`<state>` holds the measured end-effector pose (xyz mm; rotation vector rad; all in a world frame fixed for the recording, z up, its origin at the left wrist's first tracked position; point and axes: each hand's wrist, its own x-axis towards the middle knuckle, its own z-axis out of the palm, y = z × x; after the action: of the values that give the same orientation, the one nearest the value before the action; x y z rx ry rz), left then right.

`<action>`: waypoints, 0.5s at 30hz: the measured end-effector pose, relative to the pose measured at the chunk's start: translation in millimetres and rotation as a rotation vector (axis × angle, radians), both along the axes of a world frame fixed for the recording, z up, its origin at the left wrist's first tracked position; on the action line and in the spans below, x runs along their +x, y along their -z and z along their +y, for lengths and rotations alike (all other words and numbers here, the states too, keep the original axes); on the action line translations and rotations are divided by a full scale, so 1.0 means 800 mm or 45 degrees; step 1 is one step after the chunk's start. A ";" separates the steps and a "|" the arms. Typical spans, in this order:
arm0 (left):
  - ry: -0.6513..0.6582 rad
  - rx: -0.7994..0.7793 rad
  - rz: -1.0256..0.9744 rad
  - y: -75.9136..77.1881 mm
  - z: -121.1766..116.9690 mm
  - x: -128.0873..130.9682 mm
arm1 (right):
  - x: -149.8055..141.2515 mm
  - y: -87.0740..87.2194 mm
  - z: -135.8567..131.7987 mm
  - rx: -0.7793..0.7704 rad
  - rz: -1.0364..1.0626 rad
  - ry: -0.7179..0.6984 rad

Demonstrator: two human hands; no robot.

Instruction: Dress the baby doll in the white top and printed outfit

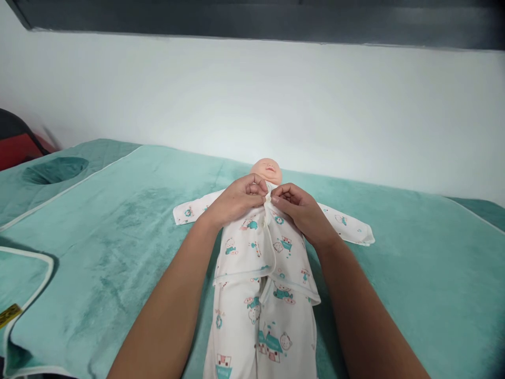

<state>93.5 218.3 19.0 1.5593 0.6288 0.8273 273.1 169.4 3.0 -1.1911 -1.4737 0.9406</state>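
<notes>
A baby doll (267,167) lies on its back, head towards the wall, dressed in a white printed baby jacket (242,258) and matching trousers (236,329). High on the chest, just below the chin, my left hand (241,197) pinches one front edge of the jacket. Opposite it, my right hand (298,208) pinches the other edge, fingers curled, with a small pale button (268,199) between the two hands. Lower down, the front edges overlap and then part at the hem. Both sleeves stretch out sideways, their cuffs lying flat with no doll hands showing.
A teal plush cover (130,237) with white piping spreads over the bed, with a round hollow (56,170) at the far left. Behind stands a white wall (252,100) under a dark panel (252,18). A red and black object (18,145) sits at the left edge.
</notes>
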 end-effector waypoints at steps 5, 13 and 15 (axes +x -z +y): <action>0.058 -0.017 -0.028 -0.001 0.001 -0.003 | -0.002 -0.003 -0.001 -0.016 0.016 0.012; 0.083 -0.020 -0.068 0.001 0.003 -0.005 | 0.001 -0.001 0.000 -0.022 0.055 -0.013; 0.080 -0.017 -0.069 0.000 0.003 -0.005 | 0.002 0.000 0.000 -0.026 0.062 -0.014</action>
<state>89.5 220.8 18.7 1.5319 0.5423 0.8143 274.4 169.6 3.1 -1.1680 -1.4367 0.9874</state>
